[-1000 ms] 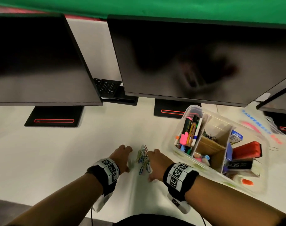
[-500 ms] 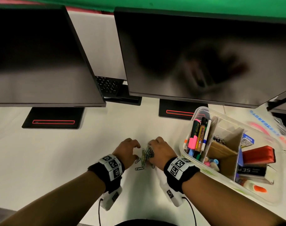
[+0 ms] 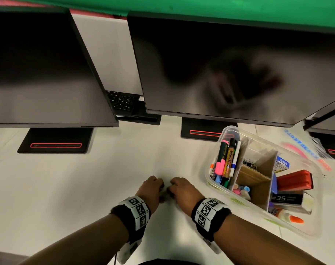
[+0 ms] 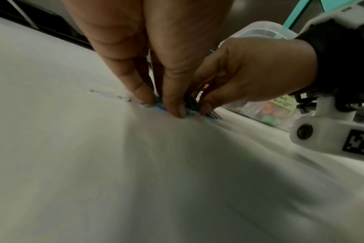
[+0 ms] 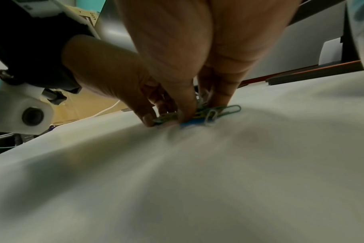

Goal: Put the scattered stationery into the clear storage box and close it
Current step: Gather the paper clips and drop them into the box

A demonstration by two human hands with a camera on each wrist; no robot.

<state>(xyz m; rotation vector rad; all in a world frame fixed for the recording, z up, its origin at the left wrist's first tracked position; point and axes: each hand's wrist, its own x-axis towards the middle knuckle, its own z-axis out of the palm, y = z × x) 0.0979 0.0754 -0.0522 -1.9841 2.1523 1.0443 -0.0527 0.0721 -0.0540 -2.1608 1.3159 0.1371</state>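
Observation:
A small pile of coloured paper clips [image 5: 220, 111] lies on the white table, bunched between my two hands. My left hand [image 3: 153, 188] and right hand [image 3: 182, 190] meet fingertip to fingertip over the pile, with curled fingers pinching the clips from both sides. In the left wrist view, blue clips [image 4: 159, 105] show under the left fingertips [image 4: 177, 110]. In the head view the hands hide the clips almost entirely. The clear storage box [image 3: 227, 129] stands open to the right, with markers [image 3: 226, 159], binder clips, a red stapler [image 3: 294, 181] and a glue bottle in its compartments.
Two dark monitors [image 3: 220, 73] on black stands [image 3: 56, 140] hang over the back of the table, with a keyboard [image 3: 122, 101] between them. A clear plastic piece with blue and pink print [image 3: 306, 150] lies behind the box. One pale clip [image 4: 108, 96] lies left of the hands.
The hands have closed in from either side of the spread clips and now pinch them into a tight bunch. The clips, plain to see before, are now covered.

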